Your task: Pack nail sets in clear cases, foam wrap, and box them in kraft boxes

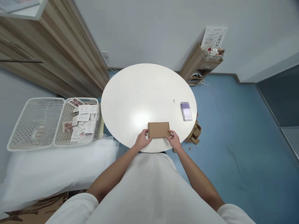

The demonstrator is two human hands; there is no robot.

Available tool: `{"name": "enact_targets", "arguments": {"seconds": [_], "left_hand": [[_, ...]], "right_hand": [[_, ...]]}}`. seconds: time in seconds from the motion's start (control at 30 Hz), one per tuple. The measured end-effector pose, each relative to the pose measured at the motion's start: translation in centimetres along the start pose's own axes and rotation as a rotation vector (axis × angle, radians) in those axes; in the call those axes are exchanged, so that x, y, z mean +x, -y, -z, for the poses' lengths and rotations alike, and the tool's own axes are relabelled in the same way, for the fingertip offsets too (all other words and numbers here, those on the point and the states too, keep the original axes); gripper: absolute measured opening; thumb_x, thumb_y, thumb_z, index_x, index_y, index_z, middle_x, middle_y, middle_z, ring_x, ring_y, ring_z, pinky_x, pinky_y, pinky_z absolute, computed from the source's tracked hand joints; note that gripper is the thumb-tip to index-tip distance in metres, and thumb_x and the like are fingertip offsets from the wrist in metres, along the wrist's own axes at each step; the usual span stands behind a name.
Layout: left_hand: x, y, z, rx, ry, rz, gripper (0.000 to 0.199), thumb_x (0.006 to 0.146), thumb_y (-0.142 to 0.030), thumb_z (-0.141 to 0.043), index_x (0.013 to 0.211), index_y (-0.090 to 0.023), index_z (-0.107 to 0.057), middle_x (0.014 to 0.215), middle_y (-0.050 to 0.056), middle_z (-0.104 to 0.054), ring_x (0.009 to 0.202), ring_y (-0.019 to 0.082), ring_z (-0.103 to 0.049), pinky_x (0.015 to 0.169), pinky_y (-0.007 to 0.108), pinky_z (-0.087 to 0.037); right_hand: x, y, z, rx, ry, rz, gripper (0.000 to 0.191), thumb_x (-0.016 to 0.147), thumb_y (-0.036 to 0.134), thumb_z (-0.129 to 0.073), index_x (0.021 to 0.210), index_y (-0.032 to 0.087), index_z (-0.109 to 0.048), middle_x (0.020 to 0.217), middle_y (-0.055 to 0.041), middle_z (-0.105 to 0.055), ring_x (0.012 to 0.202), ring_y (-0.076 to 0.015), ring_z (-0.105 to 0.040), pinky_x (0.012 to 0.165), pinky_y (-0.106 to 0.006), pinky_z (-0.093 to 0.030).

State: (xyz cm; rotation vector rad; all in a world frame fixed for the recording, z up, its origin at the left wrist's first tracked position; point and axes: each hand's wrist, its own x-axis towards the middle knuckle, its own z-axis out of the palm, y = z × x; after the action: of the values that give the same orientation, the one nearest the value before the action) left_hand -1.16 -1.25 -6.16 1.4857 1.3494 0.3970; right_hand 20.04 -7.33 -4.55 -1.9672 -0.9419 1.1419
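A flat brown cardboard box point(158, 129), closed, lies at the near edge of the round white table point(144, 90). My left hand point(143, 139) grips its left end, with the thumb at the near corner and the fingers along the side. At the opposite end, my right hand point(173, 139) holds the box in the same way, thumb on the near right corner. The undersides of the fingers are partly hidden by the box. To the right on the tabletop lies a purple and white item point(186, 111), blurred out. A small dark thing point(174, 101) is beside it.
Left of the table stand two white plastic baskets; the nearer basket point(99, 124) holds many printed cards. White translucent sheets point(63, 168) lie below them. Cardboard pieces point(195, 133) are heaped on the floor at right. A small wooden cabinet point(193, 63) stands behind the table.
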Motion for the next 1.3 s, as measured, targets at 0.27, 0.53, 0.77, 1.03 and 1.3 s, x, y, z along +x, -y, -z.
{"name": "enact_targets", "arguments": {"seconds": [0.27, 0.53, 0.77, 1.03, 1.3], "left_hand": [[-0.2, 0.2, -1.2, 0.097, 0.013, 0.057, 0.063, 0.068, -0.044, -0.063, 0.12, -0.019, -0.037, 0.116, 0.011, -0.051, 0.089, 0.02, -0.057, 0.071, 0.031, -0.045], [0.5, -0.3, -1.9, 0.1, -0.053, 0.03, 0.06, 0.069, -0.034, -0.062, 0.121, -0.019, -0.036, 0.114, 0.011, -0.047, 0.101, 0.022, -0.05, 0.076, 0.033, -0.044], [1.5, -5.1, -6.2, 0.143, -0.011, 0.041, 0.062, 0.067, -0.046, -0.062, 0.118, -0.019, -0.038, 0.103, 0.008, -0.052, 0.082, 0.017, -0.055, 0.065, 0.029, -0.045], [5.3, -15.5, -22.9, 0.207, 0.323, -0.11, 0.067, 0.069, -0.054, -0.058, 0.121, -0.016, -0.04, 0.111, 0.013, -0.054, 0.091, 0.021, -0.056, 0.071, 0.031, -0.046], [10.7, -22.3, -37.2, 0.17, 0.587, -0.156, 0.078, 0.065, -0.058, -0.061, 0.125, -0.015, -0.037, 0.126, 0.017, -0.047, 0.11, 0.028, -0.05, 0.087, 0.038, -0.043]], "right_hand": [[-1.2, -1.2, 0.1, -0.187, -0.128, -0.094, 0.054, 0.065, 0.042, -0.059, 0.112, 0.021, -0.045, 0.104, -0.0074, -0.058, 0.082, -0.0184, -0.06, 0.069, -0.033, -0.047], [1.3, -0.7, -0.2, -0.281, -0.052, -0.083, 0.053, 0.064, 0.036, -0.06, 0.112, 0.021, -0.046, 0.102, -0.0048, -0.058, 0.071, -0.0138, -0.055, 0.068, -0.03, -0.044], [1.5, -2.1, 6.6, -0.233, -0.103, -0.068, 0.05, 0.069, 0.05, -0.053, 0.111, 0.022, -0.048, 0.091, -0.0031, -0.059, 0.067, -0.0148, -0.054, 0.06, -0.029, -0.041], [0.5, -11.7, 23.2, -0.157, -0.373, -0.124, 0.049, 0.071, 0.051, -0.05, 0.108, 0.019, -0.052, 0.091, -0.0055, -0.055, 0.069, -0.0156, -0.051, 0.066, -0.032, -0.043], [2.1, -18.2, 33.7, 0.113, -0.521, -0.227, 0.079, 0.071, 0.056, -0.052, 0.135, 0.018, -0.024, 0.119, -0.0143, -0.049, 0.104, -0.0239, -0.051, 0.084, -0.038, -0.043]]}}
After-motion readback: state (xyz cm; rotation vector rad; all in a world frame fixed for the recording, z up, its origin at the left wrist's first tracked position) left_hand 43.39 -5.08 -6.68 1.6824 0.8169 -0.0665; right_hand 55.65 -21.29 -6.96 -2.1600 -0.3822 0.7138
